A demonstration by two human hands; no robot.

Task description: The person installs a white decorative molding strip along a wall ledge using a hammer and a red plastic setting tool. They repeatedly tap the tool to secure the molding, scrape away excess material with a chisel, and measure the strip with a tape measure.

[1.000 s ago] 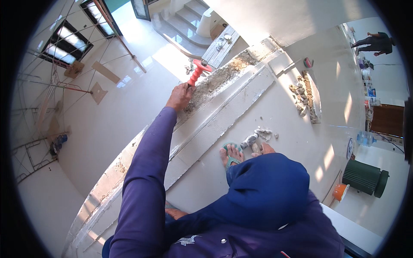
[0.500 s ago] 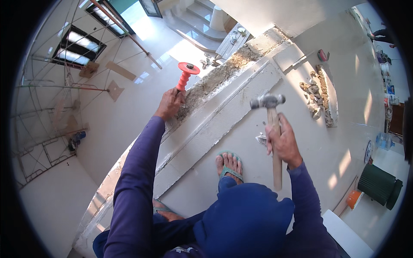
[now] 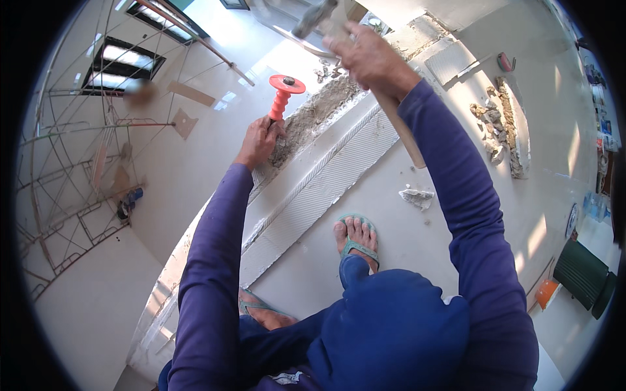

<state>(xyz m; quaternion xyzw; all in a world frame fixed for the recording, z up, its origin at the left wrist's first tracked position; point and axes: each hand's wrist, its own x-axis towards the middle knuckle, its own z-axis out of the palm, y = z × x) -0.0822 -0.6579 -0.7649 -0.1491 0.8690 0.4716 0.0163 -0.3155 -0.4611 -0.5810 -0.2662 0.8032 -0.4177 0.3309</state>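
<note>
My left hand (image 3: 259, 140) is closed round the lower part of a chisel (image 3: 281, 101) with a red ribbed grip and a round red guard. The chisel stands nearly upright at the edge of a rough, broken strip of mortar (image 3: 319, 111); its tip is hidden behind the hand. My right hand (image 3: 378, 60) grips the wooden handle of a hammer (image 3: 405, 133), raised above and to the right of the chisel. The hammer's grey metal head is blurred by motion and apart from the chisel's struck end.
A ridged tile strip (image 3: 326, 182) runs along the broken mortar. Rubble (image 3: 489, 127) and a long broken slab piece (image 3: 515, 130) lie to the right, a loose chip (image 3: 417, 197) nearer. Scaffolding (image 3: 72, 163) stands at left; a dark green bin (image 3: 580, 274) and orange helmet (image 3: 548, 293) lie at right.
My right hand has swung the hammer up and to the left, from beside my foot to above the mortar strip. My left hand holds the chisel in about the same spot.
</note>
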